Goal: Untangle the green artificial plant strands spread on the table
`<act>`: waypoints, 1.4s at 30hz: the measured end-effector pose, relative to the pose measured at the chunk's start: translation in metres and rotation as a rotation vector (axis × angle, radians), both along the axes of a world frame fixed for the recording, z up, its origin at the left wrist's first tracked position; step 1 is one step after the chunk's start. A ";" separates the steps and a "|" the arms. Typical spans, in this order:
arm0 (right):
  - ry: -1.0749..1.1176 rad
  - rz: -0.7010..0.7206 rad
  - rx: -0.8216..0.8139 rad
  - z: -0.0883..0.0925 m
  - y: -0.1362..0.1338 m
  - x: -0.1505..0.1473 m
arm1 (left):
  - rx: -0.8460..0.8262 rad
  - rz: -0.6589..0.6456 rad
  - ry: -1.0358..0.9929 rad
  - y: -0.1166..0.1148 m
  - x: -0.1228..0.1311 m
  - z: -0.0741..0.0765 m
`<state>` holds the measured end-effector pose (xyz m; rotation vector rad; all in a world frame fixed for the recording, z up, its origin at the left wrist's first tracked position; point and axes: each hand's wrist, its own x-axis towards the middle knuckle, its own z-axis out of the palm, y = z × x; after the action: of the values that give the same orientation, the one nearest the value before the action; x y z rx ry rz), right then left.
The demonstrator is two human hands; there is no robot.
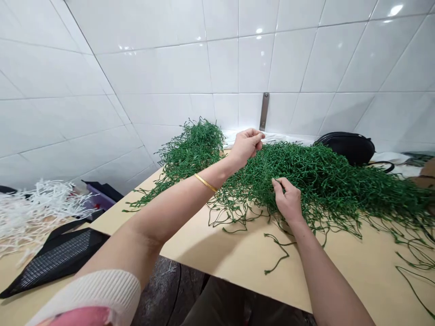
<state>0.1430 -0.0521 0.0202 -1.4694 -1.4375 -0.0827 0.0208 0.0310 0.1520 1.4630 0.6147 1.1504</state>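
Note:
A big tangled heap of green stems (326,181) covers the far part of the tan table (224,253). My left hand (245,144), with a gold bangle on the wrist, is raised over the heap, its fingers pinched on a thin green stem. My right hand (288,199) rests at the heap's near edge, its thumb and fingers closed on the same stem lower down. A smaller green pile (190,147) lies to the left by the wall. A loose green stem (278,253) lies on the table in front of my right arm.
A black bag (350,146) sits behind the heap at the right. White shredded strips (37,203) and a black mesh pouch (54,260) lie on a lower surface at the left. White tiled walls close the back and left. The table's front edge is near my body.

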 end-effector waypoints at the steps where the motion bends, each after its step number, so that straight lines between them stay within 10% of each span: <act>1: -0.035 -0.027 -0.002 -0.001 0.001 0.002 | 0.024 0.041 0.007 0.003 -0.001 0.007; 10: -0.157 -0.226 0.080 -0.015 0.010 0.011 | 0.027 0.193 -0.025 0.025 -0.014 0.038; 24: 0.080 0.147 0.097 0.005 -0.005 -0.002 | -0.074 -0.123 -0.038 -0.023 0.019 -0.005; 33: 0.364 0.118 0.092 0.004 -0.005 -0.002 | 0.138 0.112 0.049 -0.025 0.006 -0.061; 42: 0.594 -0.063 0.118 0.007 -0.013 -0.017 | -0.065 -0.174 0.295 -0.058 -0.017 -0.096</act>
<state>0.1259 -0.0651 0.0273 -1.2965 -0.8885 0.2118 0.0037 -0.0269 0.0565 1.6101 0.7039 0.7792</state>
